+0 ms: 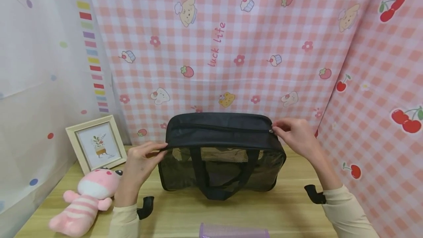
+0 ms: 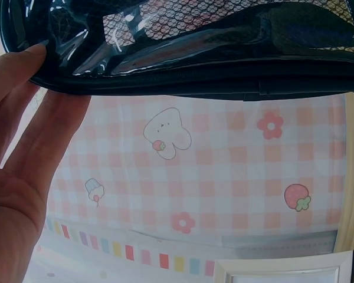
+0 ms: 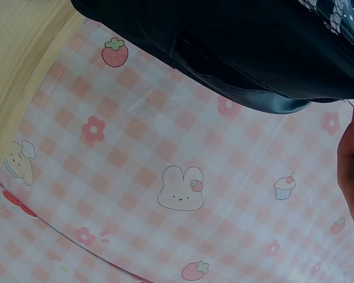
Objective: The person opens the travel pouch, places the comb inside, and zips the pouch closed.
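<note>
A black toiletry bag [image 1: 219, 175] with see-through sides stands upright on the table, its strap handle [image 1: 216, 194] hanging down the front. The zip [image 1: 228, 129] runs lengthwise along its top. At the bag's upper left edge my left hand [image 1: 142, 161] pinches the piping; in the left wrist view the thumb lies on the clear side and the fingers are behind it. My right hand [image 1: 295, 135] pinches the small metal zip pull [image 1: 271, 131] at the zip's right end. Mesh-like material [image 2: 183, 23] shows through the clear side.
To the left, a pink and white plush toy [image 1: 82, 208] lies close to my left forearm. A cream picture frame [image 1: 97, 144] leans behind it. A purple comb [image 1: 234, 231] lies at the near edge of view. Pink checked cloth [image 1: 205, 47] hangs right behind the bag.
</note>
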